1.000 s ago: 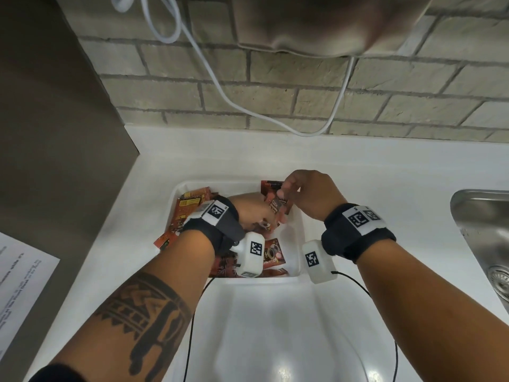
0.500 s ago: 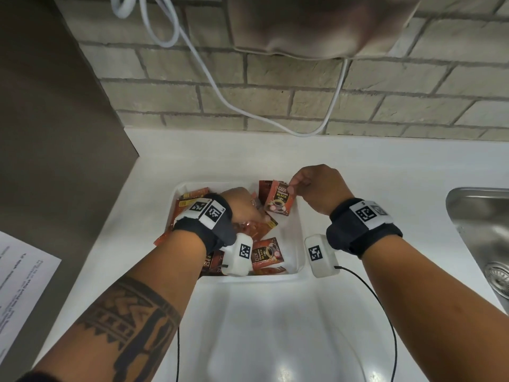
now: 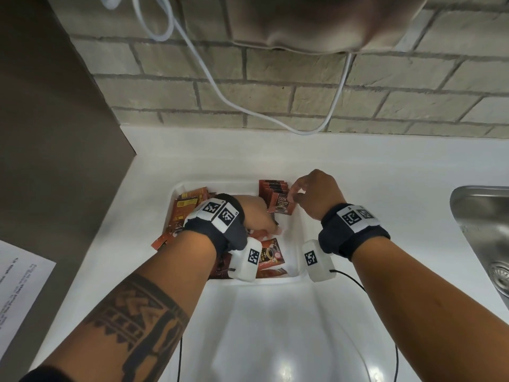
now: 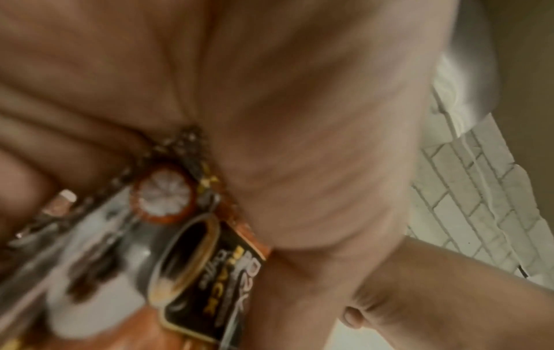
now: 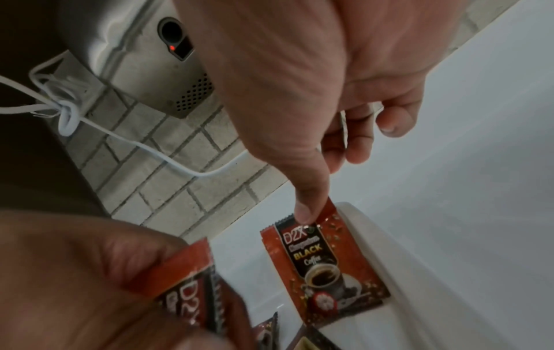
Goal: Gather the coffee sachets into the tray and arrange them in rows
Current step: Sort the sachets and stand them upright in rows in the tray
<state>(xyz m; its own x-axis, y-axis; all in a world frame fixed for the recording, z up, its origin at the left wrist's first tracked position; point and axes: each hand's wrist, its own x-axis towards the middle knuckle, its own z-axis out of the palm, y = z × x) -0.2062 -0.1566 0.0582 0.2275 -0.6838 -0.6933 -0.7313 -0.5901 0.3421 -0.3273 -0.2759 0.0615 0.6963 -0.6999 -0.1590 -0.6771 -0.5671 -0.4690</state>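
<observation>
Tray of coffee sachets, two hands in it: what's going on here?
A person is sorting sachets inside the white tray. The right hand pinches the top of a D2X sachet, setting it against a row at the tray's far end. The left hand grips another sachet; other sachets lie loose.

sachets (image 3: 281,205): red-brown, overlapped row far-right, loose jumble left | tray (image 3: 278,280): white, rectangular
</observation>
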